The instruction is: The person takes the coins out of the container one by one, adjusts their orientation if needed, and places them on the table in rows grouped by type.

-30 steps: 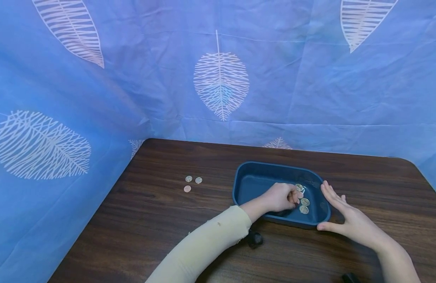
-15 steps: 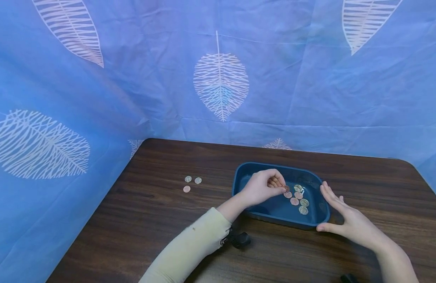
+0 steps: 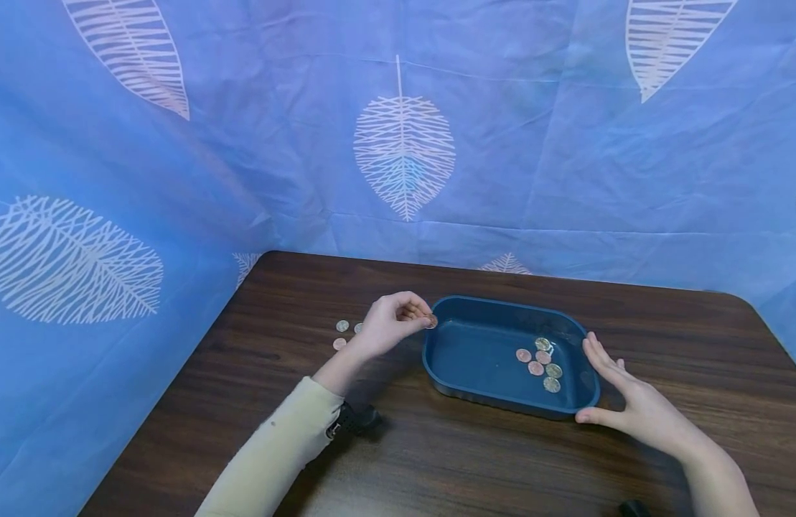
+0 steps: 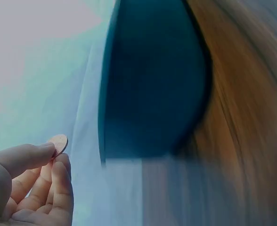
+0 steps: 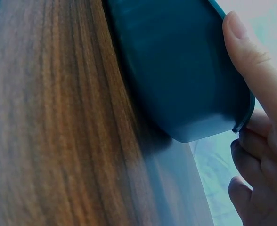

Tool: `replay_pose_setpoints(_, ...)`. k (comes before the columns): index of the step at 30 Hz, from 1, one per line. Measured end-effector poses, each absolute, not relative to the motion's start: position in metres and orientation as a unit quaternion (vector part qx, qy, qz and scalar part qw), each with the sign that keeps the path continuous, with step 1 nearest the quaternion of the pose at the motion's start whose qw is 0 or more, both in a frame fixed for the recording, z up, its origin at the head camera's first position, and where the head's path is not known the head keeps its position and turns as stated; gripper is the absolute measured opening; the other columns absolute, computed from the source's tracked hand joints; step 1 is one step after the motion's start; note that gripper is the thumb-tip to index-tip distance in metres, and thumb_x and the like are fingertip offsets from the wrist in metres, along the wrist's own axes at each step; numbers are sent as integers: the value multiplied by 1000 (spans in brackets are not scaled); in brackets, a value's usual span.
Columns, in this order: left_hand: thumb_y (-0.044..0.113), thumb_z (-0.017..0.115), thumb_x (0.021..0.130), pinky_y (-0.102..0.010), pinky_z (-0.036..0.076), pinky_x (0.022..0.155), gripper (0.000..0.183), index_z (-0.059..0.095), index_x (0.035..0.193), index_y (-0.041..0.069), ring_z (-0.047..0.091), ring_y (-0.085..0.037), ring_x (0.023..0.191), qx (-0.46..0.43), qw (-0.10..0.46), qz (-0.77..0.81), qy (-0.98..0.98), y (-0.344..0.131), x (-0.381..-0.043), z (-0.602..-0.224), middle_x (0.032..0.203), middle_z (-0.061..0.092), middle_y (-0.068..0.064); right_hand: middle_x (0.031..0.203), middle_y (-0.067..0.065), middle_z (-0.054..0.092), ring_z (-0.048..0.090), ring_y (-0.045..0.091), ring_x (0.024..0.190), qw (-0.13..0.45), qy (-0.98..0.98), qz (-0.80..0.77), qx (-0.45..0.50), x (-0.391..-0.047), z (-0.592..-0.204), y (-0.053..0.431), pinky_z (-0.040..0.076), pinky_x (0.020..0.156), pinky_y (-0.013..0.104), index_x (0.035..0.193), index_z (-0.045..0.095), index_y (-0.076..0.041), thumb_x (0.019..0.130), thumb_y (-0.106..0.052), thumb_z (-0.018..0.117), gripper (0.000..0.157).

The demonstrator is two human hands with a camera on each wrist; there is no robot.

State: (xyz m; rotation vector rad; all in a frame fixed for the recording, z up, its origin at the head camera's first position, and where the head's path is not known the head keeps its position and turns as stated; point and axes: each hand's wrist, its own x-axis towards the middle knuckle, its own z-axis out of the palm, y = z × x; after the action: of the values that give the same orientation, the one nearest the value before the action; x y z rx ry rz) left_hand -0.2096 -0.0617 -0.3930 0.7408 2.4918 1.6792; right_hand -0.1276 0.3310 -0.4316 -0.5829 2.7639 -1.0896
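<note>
My left hand [image 3: 387, 327] pinches a copper coin [image 4: 60, 143] between thumb and fingertips, just off the left end of the blue tray [image 3: 475, 398]. In the head view the coin overlaps the tray's rim. Several coins lie inside the tray toward its right side, among them a copper coin [image 3: 523, 355] and a silvery coin [image 3: 552, 385]. My right hand [image 3: 643, 402] rests against the tray's right end, fingers spread and fairly straight. Its thumb [image 5: 254, 66] touches the rim in the right wrist view.
Left of the tray, a small group of coins lies on the dark wooden table [image 3: 501, 459]: a silvery coin [image 3: 342, 326], a copper coin [image 3: 339, 344] and another partly hidden by my left hand. A blue leaf-patterned cloth [image 3: 533, 165] hangs behind the table.
My left hand has lifted a copper coin from inside the tray and carried it left, past the rim. The right hand stays at the tray's right end.
</note>
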Motion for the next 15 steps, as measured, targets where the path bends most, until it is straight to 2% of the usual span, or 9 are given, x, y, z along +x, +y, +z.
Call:
replay_pose_setpoints(5, 10, 67, 91, -32, 51, 72, 8, 69, 97, 6, 62, -21, 80, 199, 11, 534, 822, -99, -213, -403, 89, 69, -5, 158, -6, -9, 2, 58, 134, 56, 910, -364, -192, -127, -434, 331, 9, 96, 75, 154, 5, -26, 80, -27, 78, 104)
replay_pose_setpoints(11, 8, 66, 90, -34, 50, 74, 6, 69, 95, 7, 63, -28, 84, 166, 23, 516, 840, -134, -212, -413, 88, 69, -4, 158, -6, -9, 3, 59, 133, 54, 911, -362, -189, -125, -434, 329, 11, 95, 75, 154, 5, -26, 80, -28, 77, 104)
replay_pose_setpoints(15, 10, 68, 90, -33, 50, 64, 4, 70, 93, 8, 63, -29, 80, 149, 39, 481, 863, -150, -210, -419, 84, 67, -2, 158, -5, -9, 3, 60, 132, 57, 916, -355, -180, -124, -433, 328, 14, 90, 78, 154, 4, -26, 80, -30, 77, 104)
